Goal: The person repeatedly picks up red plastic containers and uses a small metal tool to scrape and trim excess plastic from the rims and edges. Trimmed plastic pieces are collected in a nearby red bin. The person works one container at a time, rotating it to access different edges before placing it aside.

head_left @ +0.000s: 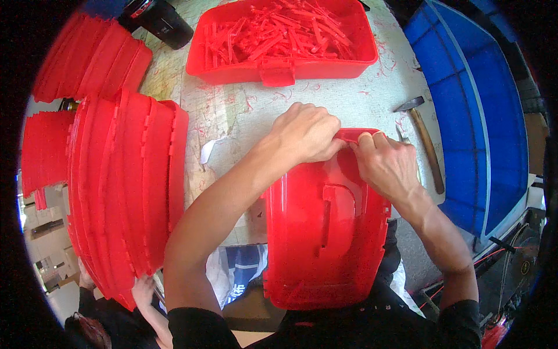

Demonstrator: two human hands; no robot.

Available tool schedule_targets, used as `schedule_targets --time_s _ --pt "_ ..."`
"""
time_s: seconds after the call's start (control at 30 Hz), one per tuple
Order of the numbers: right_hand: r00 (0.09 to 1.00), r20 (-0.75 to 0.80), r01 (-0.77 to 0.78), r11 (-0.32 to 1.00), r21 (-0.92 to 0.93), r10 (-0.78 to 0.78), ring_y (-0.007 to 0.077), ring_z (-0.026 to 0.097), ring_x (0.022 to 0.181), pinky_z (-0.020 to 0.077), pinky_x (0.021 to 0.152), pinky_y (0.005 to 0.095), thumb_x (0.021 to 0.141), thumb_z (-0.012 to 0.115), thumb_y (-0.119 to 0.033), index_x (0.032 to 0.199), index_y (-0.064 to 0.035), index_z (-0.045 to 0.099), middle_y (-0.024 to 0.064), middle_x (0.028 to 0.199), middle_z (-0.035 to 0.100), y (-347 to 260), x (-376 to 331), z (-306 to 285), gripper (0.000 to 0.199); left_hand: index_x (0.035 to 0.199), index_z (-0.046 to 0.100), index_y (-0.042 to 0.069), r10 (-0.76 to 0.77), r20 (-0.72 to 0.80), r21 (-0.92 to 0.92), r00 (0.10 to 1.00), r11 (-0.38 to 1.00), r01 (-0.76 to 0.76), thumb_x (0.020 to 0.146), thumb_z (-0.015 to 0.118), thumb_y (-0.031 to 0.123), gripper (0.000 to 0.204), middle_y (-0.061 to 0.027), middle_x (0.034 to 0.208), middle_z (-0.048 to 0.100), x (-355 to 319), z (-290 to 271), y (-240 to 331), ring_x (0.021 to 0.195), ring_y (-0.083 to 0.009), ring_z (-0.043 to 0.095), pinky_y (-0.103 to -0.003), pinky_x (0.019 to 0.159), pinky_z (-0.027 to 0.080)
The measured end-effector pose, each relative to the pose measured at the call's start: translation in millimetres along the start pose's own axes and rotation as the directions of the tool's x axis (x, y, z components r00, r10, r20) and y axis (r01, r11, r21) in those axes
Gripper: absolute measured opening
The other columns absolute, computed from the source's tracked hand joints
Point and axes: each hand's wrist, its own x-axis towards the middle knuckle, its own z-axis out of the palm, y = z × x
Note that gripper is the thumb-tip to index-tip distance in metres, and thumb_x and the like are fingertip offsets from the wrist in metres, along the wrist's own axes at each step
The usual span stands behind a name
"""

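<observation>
A glossy red plastic lid [314, 244], shaped like a shallow curved shell, leans from the table's near edge toward my body. A raised curved outline runs down its middle. My left hand [308, 131] is closed at the far rim, fingers curled under and thumb pressed near the corner strip. Just right of it, my right hand [386, 160] grips the same rim with bent fingers. Between the two hands a short piece of the red edge shows; the fingertips are partly hidden, so any small part in them cannot be made out.
A red bin [244, 72] heaped with thin red plastic strips [285, 35] stands at the back. Stacked red shells [128, 180] rise on the left, a co-worker's hand [145, 291] at their base. A hammer [427, 142] lies right, beside a blue crate [465, 116]. A black cup [160, 23] stands back left.
</observation>
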Motion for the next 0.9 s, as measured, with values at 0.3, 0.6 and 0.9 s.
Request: schedule_targets --time_s 0.3,0.6,0.9 --pt "0.947 -0.007 0.315 0.933 -0.174 -0.321 0.0217 0.071 0.063 0.0559 0.054 0.0346 0.084 0.062 -0.016 0.078 -0.0091 0.06 0.0095 0.074 0.066 20 18 -9 0.01 0.08 0.075 0.002 -0.061 0.023 0.014 0.998 0.998 0.061 0.08 0.07 0.03 0.028 -0.0229 0.079 0.07 3 -6 8 0.082 -0.0411 0.07 -0.05 0.078 0.055" --pt "1.0 0.018 0.002 0.991 -0.13 0.0 0.0216 0.071 0.061 0.0553 0.051 0.0338 0.084 0.062 -0.015 0.077 -0.0086 0.064 0.0092 0.068 0.069 -8 18 -2 0.01 0.077 0.073 0.002 -0.092 -0.039 0.002 0.995 0.996 0.092 0.08 0.067 0.033 0.031 -0.026 0.075 0.068 6 0 3 0.078 -0.0438 0.068 -0.053 0.075 0.054" --pt "0.99 0.06 0.141 0.971 -0.193 -0.131 0.0225 0.072 0.062 0.0551 0.053 0.0355 0.084 0.062 -0.015 0.076 -0.0082 0.065 0.0107 0.071 0.07 5 36 -6 0.011 0.075 0.072 0.002 -0.128 -0.103 -0.044 0.986 0.991 0.124 0.077 0.065 0.03 0.029 -0.0268 0.075 0.067 6 3 0 0.076 -0.045 0.067 -0.055 0.074 0.053"
